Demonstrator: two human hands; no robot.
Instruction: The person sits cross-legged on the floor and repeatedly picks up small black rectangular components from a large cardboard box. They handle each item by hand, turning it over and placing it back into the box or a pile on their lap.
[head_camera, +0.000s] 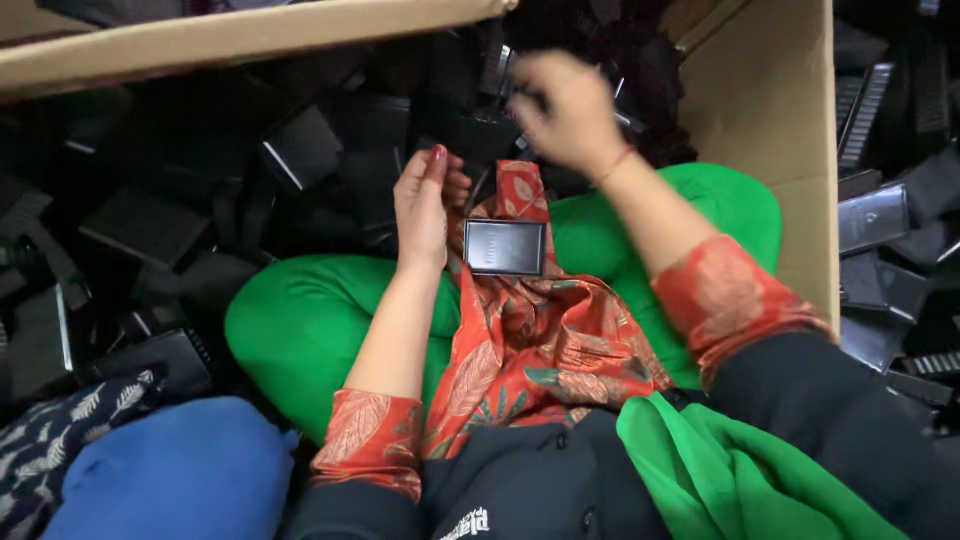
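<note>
A flat black rectangular case (505, 247) lies on the orange patterned cloth (530, 330) over my lap. My left hand (425, 205) is held upright just left of the case, fingers together, nothing visibly in it. My right hand (565, 110) is blurred, reaching over the pile of black cases (330, 130) inside the cardboard box (760, 110). Whether it holds a case I cannot make out.
Black cases fill the box all around my green-clad knees (300, 310). More black cases (880, 220) lie outside the box wall on the right. A cardboard flap (230, 40) crosses the top. Blue fabric (170, 470) and a dark leaf-patterned cloth (60, 430) sit at the lower left.
</note>
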